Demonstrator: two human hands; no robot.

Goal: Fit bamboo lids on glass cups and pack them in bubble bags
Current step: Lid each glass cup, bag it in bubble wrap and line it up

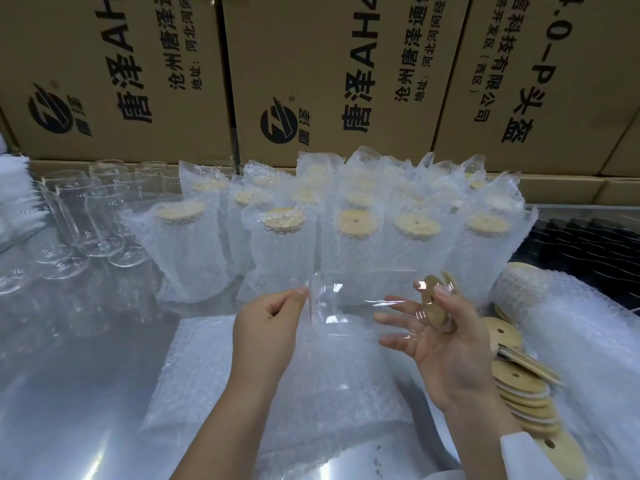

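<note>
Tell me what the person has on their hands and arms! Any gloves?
No gloves. The left hand and right hand are both bare, with no rings or watch showing. A white sleeve covers the right wrist. The left forearm has no sleeve in view.

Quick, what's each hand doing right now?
Left hand: pinching one end of the clear glass cup, held sideways.
Right hand: thumb and fingers holding a round bamboo lid at the cup's other end.
</note>
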